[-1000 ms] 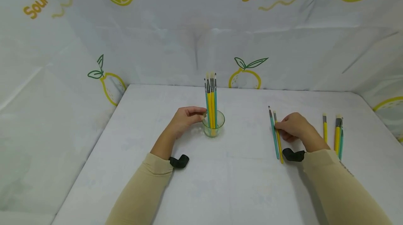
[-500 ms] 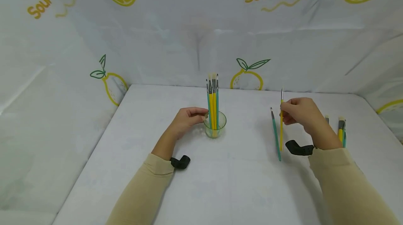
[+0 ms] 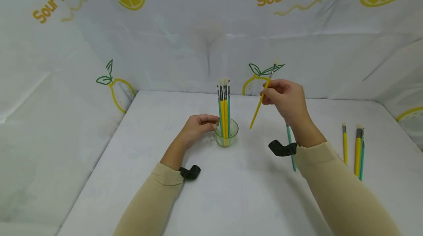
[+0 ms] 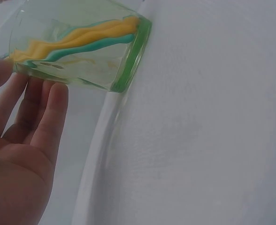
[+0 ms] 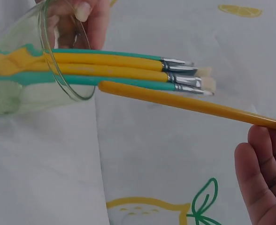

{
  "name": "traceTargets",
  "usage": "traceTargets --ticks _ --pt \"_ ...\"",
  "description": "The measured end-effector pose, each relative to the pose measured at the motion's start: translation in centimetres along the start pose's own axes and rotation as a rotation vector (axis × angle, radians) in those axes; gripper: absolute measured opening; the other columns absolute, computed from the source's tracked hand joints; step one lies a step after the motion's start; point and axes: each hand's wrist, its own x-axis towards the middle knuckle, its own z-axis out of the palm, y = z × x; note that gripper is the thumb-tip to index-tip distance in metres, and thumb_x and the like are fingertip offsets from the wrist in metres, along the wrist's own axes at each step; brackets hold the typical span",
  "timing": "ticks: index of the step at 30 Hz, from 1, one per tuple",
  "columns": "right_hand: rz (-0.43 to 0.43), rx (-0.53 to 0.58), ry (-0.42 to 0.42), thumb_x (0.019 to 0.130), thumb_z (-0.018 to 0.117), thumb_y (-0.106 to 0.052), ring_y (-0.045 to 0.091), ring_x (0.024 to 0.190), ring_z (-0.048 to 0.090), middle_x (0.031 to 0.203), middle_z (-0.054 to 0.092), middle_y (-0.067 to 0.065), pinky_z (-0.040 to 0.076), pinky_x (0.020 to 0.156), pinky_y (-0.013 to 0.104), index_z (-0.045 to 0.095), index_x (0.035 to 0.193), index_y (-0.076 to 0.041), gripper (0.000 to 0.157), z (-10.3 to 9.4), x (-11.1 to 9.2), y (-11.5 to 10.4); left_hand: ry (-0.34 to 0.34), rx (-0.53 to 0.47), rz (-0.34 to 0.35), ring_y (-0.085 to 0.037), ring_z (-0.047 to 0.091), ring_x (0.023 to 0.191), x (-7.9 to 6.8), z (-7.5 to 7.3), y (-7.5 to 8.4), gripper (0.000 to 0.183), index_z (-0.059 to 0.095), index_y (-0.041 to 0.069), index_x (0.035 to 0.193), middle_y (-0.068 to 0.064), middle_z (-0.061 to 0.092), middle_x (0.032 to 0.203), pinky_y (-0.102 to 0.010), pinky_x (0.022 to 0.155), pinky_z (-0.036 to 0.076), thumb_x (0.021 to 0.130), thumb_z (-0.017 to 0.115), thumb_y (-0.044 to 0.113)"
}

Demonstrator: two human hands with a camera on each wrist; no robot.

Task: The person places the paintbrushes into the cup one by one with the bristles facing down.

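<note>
A clear green-tinted glass stands upright on the table. Several yellow and teal paintbrushes lean inside it, bristles up. My left hand holds the glass at its left side, thumb and fingers at the wall near the rim, as the left wrist view shows with the glass. Raised to the right of the glass, my right hand pinches a yellow paintbrush, bristles up and tilted. In the right wrist view, the handle end of this yellow paintbrush appears close to the glass rim, apart in depth or touching I cannot tell.
A teal paintbrush lies under my right wrist, partly hidden. Farther right lie a thin yellow paintbrush, a thicker yellow paintbrush and teal brushwork beside it. A lemon-printed white cloth hangs behind the table.
My right hand has lifted the yellow paintbrush off the table and carried it left and up, towards the glass. My left hand stays at the glass.
</note>
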Motion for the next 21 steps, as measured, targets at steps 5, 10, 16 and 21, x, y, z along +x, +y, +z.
traceTargets --ticks 5,10,16,21 --pt "-0.085 0.063 0.007 0.091 0.069 -0.015 0.014 0.072 0.069 0.091 0.071 0.006 0.061 0.069 0.025 0.067 0.105 0.003 0.023 3.0 0.1 -0.2 -0.005 0.013 0.01 -0.02 0.062 0.114 0.1 -0.1 -0.1 0.034 0.067 -0.001 0.123 -0.014 0.066 0.126 -0.028 0.093 0.055 0.09 0.06 0.003" --pt "-0.081 0.002 -0.027 0.093 0.068 -0.021 0.014 0.075 0.069 0.1 0.07 0.012 0.06 0.071 0.024 0.067 0.111 -0.001 0.027 4.9 0.1 0.8 -0.002 0.019 0.014 -0.018 0.063 0.113 0.1 -0.1 0.0 0.033 0.068 0.0 0.122 -0.013 0.067 0.125 -0.028 0.094 0.055 0.09 0.061 0.003" --pt "-0.042 -0.096 -0.085 0.094 0.067 -0.025 0.016 0.077 0.069 0.102 0.072 0.014 0.059 0.071 0.021 0.068 0.114 0.001 0.033 6.1 -0.1 2.5 0.002 0.019 0.008 -0.019 0.062 0.114 0.0 0.0 0.2 0.033 0.068 0.0 0.121 -0.013 0.067 0.126 -0.028 0.093 0.055 0.089 0.061 0.003" --pt "-0.01 -0.134 -0.121 0.094 0.066 -0.025 0.02 0.08 0.069 0.099 0.072 0.012 0.06 0.072 0.023 0.068 0.113 -0.002 0.03 6.9 -0.4 3.6 0.001 0.005 0.0 -0.02 0.062 0.116 -0.1 0.1 0.3 0.033 0.068 0.0 0.122 -0.013 0.066 0.127 -0.028 0.093 0.055 0.09 0.062 0.004"
